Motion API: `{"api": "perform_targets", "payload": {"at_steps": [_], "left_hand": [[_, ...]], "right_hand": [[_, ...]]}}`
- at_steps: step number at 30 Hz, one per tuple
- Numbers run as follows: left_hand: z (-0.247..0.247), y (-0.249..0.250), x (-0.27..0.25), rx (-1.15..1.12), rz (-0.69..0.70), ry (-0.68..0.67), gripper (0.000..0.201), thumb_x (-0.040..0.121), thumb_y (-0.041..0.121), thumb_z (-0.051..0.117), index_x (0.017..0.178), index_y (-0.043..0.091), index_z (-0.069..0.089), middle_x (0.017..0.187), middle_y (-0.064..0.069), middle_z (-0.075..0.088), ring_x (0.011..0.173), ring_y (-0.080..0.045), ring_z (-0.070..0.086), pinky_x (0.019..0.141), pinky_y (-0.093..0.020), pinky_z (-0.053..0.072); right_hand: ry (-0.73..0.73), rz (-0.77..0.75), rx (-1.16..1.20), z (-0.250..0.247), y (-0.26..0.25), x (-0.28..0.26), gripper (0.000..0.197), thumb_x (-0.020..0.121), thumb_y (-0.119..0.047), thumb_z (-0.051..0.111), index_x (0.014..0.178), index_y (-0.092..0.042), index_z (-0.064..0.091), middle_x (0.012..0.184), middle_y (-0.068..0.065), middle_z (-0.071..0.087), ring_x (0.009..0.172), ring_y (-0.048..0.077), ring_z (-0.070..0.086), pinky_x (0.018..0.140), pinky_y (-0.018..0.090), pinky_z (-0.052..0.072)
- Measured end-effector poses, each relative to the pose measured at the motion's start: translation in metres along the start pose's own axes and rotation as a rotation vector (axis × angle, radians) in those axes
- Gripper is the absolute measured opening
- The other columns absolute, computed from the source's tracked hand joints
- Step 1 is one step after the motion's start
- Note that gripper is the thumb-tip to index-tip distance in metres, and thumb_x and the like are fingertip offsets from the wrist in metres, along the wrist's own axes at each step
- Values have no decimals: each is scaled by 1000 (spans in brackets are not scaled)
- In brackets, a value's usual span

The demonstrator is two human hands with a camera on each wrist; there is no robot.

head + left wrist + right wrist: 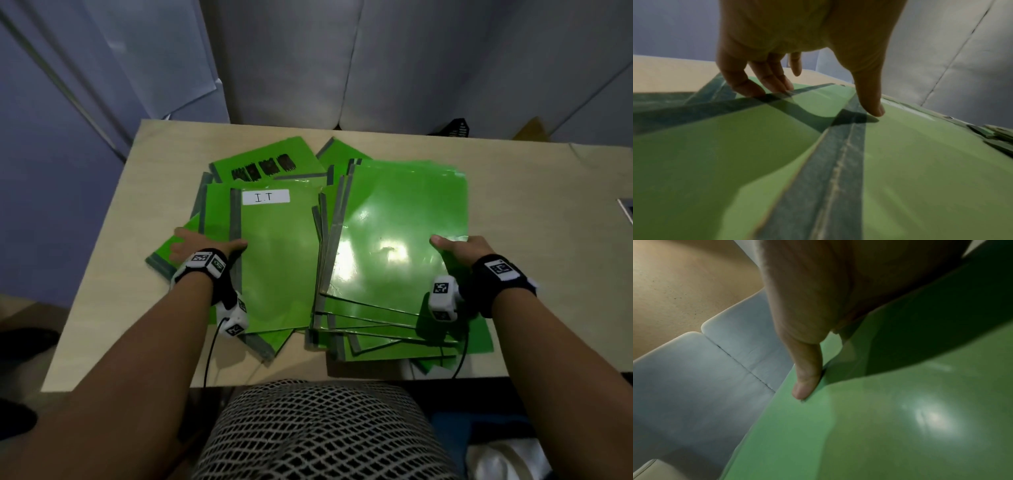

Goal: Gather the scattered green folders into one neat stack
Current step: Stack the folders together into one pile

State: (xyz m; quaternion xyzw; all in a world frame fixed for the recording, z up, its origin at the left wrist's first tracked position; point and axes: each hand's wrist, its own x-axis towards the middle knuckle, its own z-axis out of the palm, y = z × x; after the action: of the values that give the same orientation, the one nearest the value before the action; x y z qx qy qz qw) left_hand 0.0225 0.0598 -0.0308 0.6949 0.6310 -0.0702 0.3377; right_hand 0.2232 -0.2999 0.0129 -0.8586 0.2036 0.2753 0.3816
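Several green folders with grey spines lie fanned over the wooden table [154,157]. My left hand [209,244] rests flat on the left group. Its fingers [756,87] touch the spines of the lower folders, and its thumb [869,97] presses the folder labelled "I.T" [274,267]. My right hand [455,248] grips the right edge of the glossy top folder [394,222] of the right pile. The thumb [807,369] lies on top of that folder [900,418]; the other fingers are hidden beneath it. A folder with black scribbles [274,161] lies at the back.
A grey sofa [342,68] stands behind the table. A black basket [454,128] sits past the far edge, and a flat device [627,209] at the right edge. Bare wood shows to the left and right of the folders. My lap [318,428] is against the near edge.
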Motion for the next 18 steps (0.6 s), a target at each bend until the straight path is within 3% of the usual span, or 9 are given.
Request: {"api": "perform_targets", "payload": {"at_steps": [2, 4, 6, 9, 11, 13, 15, 18], "left_hand": [[2, -5, 3, 45, 8, -46, 138, 58, 65, 77, 151, 3, -3, 158, -21, 16, 142, -41, 23, 113, -53, 29], [5, -8, 3, 34, 41, -90, 133, 59, 63, 78, 151, 1, 5, 155, -20, 26, 137, -41, 35, 107, -51, 39], [6, -4, -1, -56, 83, -90, 115, 67, 46, 81, 149, 0, 16, 153, -20, 31, 136, -39, 37, 107, -48, 39], [0, 14, -11, -132, 181, -86, 90, 77, 27, 78, 147, 1, 28, 150, -20, 36, 135, -37, 39, 109, -47, 37], [-11, 32, -19, -143, 315, -30, 72, 78, 16, 76, 139, 2, 40, 139, -21, 49, 125, -38, 50, 102, -45, 43], [-28, 59, -32, -59, 506, 58, 50, 81, 9, 69, 126, 3, 48, 124, -24, 59, 112, -39, 58, 87, -41, 47], [-46, 92, -51, 90, 675, 145, 36, 85, 7, 58, 119, 5, 48, 114, -25, 60, 102, -42, 59, 73, -40, 42], [-69, 138, -80, 270, 837, 282, 32, 88, 4, 49, 120, 6, 45, 112, -24, 59, 101, -43, 58, 69, -40, 37]], "right_hand": [[-3, 5, -19, 1, 2, -3, 77, 84, -41, 71, 138, 3, 39, 101, 16, 62, 88, 34, 59, 67, 39, 50], [-9, 7, -41, 3, 4, -5, 75, 84, -43, 71, 136, 3, 41, 96, 15, 61, 81, 31, 58, 70, 39, 52], [-13, 18, -84, 4, 6, -3, 75, 83, -48, 69, 132, 3, 43, 91, 13, 60, 78, 30, 58, 81, 46, 53], [-35, 35, -154, 9, 11, -2, 82, 79, -59, 67, 131, 2, 46, 99, 16, 62, 87, 34, 63, 77, 45, 54], [-48, 41, -189, 14, 16, 3, 81, 80, -60, 66, 127, 3, 52, 99, 19, 63, 86, 34, 63, 73, 42, 51], [-70, 44, -205, 21, 20, 7, 75, 82, -59, 64, 125, 2, 56, 101, 19, 63, 82, 33, 62, 72, 40, 49], [-88, 64, -209, 29, 21, 12, 71, 85, -58, 62, 130, -4, 54, 115, 21, 62, 94, 40, 62, 73, 43, 49], [-79, 69, -168, 32, 23, 22, 73, 84, -57, 63, 136, -8, 50, 133, 20, 57, 111, 44, 59, 88, 50, 49]]}}
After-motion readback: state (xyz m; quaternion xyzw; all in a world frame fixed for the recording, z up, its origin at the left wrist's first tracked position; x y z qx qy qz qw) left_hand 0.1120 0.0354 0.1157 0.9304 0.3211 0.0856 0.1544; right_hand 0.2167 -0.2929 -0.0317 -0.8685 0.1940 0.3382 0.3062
